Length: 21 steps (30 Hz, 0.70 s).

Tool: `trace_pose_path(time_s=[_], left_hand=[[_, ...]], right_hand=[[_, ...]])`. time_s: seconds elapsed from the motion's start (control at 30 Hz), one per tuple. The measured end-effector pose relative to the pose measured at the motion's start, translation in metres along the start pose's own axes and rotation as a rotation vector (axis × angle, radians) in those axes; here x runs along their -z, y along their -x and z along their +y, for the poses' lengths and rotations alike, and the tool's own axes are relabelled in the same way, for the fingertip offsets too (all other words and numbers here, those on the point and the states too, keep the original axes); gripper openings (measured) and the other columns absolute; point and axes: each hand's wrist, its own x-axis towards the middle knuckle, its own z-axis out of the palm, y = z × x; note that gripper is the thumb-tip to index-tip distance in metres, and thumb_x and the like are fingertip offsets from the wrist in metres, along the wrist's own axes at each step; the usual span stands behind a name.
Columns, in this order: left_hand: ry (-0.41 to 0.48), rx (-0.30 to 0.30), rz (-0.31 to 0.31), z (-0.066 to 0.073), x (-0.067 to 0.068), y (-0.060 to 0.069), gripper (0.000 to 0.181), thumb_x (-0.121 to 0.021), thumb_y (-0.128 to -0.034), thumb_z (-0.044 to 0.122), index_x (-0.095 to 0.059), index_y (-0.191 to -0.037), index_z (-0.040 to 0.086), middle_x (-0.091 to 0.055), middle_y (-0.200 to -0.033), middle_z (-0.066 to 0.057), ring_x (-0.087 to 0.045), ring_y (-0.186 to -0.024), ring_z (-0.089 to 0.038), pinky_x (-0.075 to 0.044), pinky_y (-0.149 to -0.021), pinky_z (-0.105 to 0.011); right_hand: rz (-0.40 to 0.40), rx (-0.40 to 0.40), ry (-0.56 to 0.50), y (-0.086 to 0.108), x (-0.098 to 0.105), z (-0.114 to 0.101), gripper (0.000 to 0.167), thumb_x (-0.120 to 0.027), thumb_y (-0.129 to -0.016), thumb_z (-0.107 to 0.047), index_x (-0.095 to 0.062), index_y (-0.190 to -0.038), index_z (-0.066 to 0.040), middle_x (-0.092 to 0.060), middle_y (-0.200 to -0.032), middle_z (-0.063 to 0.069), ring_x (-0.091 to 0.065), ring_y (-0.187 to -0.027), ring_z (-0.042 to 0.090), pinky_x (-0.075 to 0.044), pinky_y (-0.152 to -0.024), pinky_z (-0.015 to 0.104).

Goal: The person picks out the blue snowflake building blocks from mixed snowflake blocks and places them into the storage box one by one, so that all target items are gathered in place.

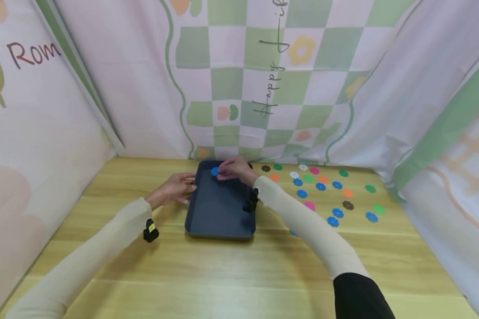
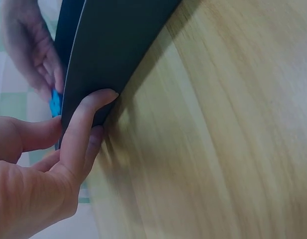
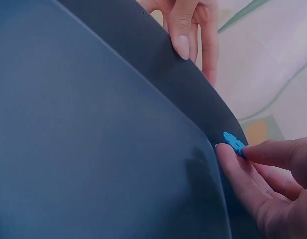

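A dark grey rectangular tray (image 1: 221, 212) lies on the wooden table, its long sides running away from me. At its far left corner, my right hand (image 1: 237, 171) pinches a small blue flower-shaped piece (image 1: 214, 171) between thumb and fingertips; the right wrist view shows the piece (image 3: 234, 144) edge-on beside the tray's sloping wall (image 3: 193, 94). My left hand (image 1: 174, 189) holds the tray's left side, thumb over the rim and fingers against the outer wall (image 2: 106, 55) in the left wrist view.
Several loose flower-shaped pieces in blue, green, orange, pink, white and brown, such as a blue one (image 1: 371, 217) and a brown one (image 1: 348, 205), lie scattered on the table (image 1: 223, 274) right of the tray. A patterned curtain (image 1: 263, 79) hangs behind, with white cloth at both sides.
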Motion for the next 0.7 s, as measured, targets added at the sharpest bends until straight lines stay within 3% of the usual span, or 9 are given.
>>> trace_pose_path(time_s=[0.43,0.7], left_hand=[[0.003,-0.004,0.003,-0.001,0.001,0.001,0.064,-0.053,-0.1076,0.003,-0.024,-0.164,-0.003,-0.027,-0.165,-0.035,-0.044,-0.145,-0.049,-0.068,-0.079,-0.036],[-0.011,0.021,0.005,-0.002,0.001,0.001,0.063,-0.053,-0.1092,0.007,-0.024,-0.164,-0.002,-0.029,-0.164,-0.035,-0.044,-0.144,-0.049,-0.068,-0.074,-0.036]], right_hand=[[0.081,-0.013,-0.064,-0.020,-0.031,0.011,0.022,-0.062,-0.094,0.019,-0.065,-0.114,0.026,-0.068,-0.114,0.041,-0.073,-0.063,0.019,-0.068,-0.075,0.035],[0.086,-0.009,0.016,-0.023,-0.039,0.014,0.019,-0.065,-0.093,0.016,-0.067,-0.110,0.024,-0.070,-0.108,0.039,-0.079,-0.080,0.037,-0.067,-0.081,0.044]])
